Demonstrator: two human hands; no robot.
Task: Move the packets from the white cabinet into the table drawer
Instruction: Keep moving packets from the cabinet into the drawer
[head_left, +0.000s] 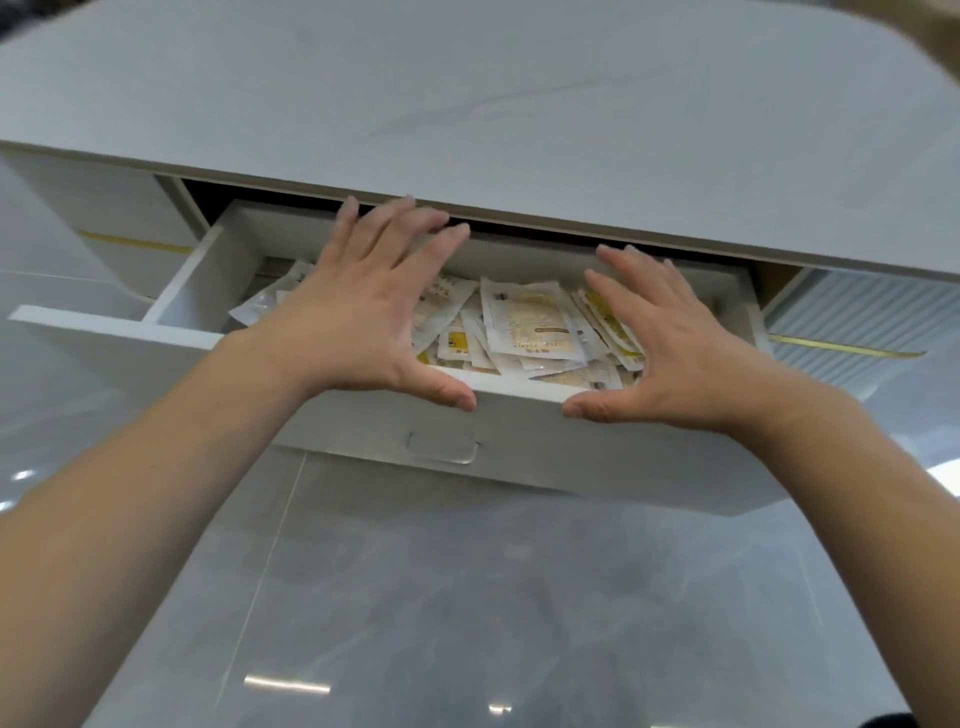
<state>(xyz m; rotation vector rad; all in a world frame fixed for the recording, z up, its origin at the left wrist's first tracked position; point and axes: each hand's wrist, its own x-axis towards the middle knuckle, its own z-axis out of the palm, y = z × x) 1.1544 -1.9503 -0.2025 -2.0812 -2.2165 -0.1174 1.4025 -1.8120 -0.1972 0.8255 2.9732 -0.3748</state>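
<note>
We hold our left hand (358, 306) and right hand (670, 353) flat, fingers spread and gripping nothing, above the open table drawer (519, 415), where the packets (524, 322) lie in a loose heap under the surface (467, 104). They look light, thin, floppy and slick, so they likely slide over each other. We judge they are best pinched by an edge or scooped from both sides.

one drawer (519, 415), two hands, many packets (524, 322), one table (467, 104)
</note>
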